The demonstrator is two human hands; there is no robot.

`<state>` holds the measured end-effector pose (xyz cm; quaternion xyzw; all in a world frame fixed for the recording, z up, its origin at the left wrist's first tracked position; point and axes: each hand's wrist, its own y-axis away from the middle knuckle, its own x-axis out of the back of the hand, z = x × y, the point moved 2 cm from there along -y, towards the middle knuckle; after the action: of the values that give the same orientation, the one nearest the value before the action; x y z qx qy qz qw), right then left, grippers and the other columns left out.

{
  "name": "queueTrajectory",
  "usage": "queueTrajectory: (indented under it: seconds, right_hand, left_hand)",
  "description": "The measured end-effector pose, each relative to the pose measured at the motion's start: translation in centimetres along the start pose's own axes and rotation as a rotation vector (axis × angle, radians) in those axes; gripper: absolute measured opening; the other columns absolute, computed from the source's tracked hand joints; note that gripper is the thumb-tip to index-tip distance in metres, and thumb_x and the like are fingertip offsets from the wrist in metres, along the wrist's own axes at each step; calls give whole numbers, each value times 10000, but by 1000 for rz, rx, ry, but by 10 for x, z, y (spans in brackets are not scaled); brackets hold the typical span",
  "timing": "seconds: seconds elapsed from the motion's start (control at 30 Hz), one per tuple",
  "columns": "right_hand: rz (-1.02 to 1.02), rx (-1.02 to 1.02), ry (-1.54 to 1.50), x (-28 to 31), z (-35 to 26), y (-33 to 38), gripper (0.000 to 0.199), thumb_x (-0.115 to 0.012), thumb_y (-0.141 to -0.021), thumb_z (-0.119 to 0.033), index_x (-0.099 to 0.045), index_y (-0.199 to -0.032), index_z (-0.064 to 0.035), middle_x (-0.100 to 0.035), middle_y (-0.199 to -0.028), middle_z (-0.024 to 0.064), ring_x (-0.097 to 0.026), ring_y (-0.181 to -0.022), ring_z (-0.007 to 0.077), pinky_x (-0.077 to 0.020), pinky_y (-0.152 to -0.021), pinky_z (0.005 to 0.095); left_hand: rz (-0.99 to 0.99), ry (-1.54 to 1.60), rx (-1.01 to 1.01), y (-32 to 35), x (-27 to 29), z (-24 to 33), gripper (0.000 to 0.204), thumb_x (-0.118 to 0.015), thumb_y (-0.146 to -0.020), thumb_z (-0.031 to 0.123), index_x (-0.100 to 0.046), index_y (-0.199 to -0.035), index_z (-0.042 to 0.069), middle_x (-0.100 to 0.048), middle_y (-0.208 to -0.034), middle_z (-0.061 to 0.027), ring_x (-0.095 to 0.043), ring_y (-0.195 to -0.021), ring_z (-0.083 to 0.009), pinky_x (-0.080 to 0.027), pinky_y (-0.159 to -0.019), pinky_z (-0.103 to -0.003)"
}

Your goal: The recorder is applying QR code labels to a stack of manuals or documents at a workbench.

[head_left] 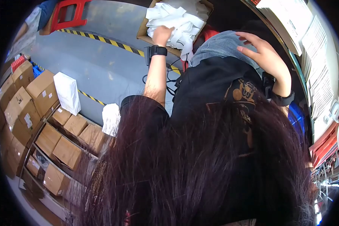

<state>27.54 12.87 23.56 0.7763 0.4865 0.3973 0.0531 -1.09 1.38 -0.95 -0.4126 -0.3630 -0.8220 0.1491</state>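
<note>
My left hand (162, 35) reaches into an open cardboard box (142, 32) at the top middle. Its fingers are curled against a heap of loose white strips (186, 23), paper or cloth, that fills the box. The white material hides whether anything is gripped. One strip hangs over the box's near edge. To the right, my right hand (266, 54) is raised above my lap, its fingers apart and nothing in it. Below it are my blue jeans (222, 47). Dark bands sit on both wrists.
Stacked white sheets (320, 75) stand on a table along the right. Cardboard cartons (45, 90) fill racks at the left, near a white package (67, 92). A red stool (69, 15) and another person's arm (22, 32) are at the upper left. Black cables (171, 81) lie under the box.
</note>
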Motion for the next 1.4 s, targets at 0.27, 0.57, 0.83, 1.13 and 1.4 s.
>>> queueTrajectory:
  seconds: [0.27, 0.57, 0.83, 1.13, 1.4]
  right_hand:
    - [-94, 90, 15, -10, -17, -11, 426, -572, -802, -228, -475, -1176, -49, -537, -1092, 151, -532, -980, 249, -413, -838, 312]
    - [-161, 240, 150, -33, -30, -49, 461, -595, -777, -260, -476, -1157, -27, -527, -1097, 171, -522, -997, 281, -411, -844, 329]
    - [-82, 551, -138, -57, -98, -101, 397, -614, -783, -238, -511, -1113, -42, -556, -1013, 135, -522, -983, 242, -410, -833, 326]
    - [38, 631, -203, -60, -92, -96, 242, -613, -772, -243, -617, -892, -33, -587, -892, 128, -560, -838, 239, -429, -774, 323]
    - [244, 613, 143, -68, -89, -91, 247, -581, -755, -319, -661, -802, -90, -605, -657, 105, -597, -666, 265, -464, -641, 352]
  left_hand:
    - [-282, -59, 125, 7, -72, -53, 346, -531, -759, 313, -629, -632, 7, -612, -600, -96, -593, -535, -181, -474, -545, -289]
    - [-311, 911, -72, 59, 172, 69, 309, -538, -804, 284, -597, -731, -11, -579, -590, -65, -534, -509, -135, -429, -519, -238]
    - [-250, 1104, -367, 128, 256, 133, 238, -448, -872, 187, -562, -814, -14, -584, -618, -90, -535, -476, -127, -411, -423, -193]
    - [-1, 772, -255, 106, 250, 94, 282, -536, -819, 266, -586, -727, 4, -560, -582, -54, -498, -503, -117, -399, -501, -226]
    - [279, 28, -458, 157, 232, 132, 222, -619, -749, 260, -609, -828, 52, -583, -634, -95, -568, -580, -250, -466, -701, -347]
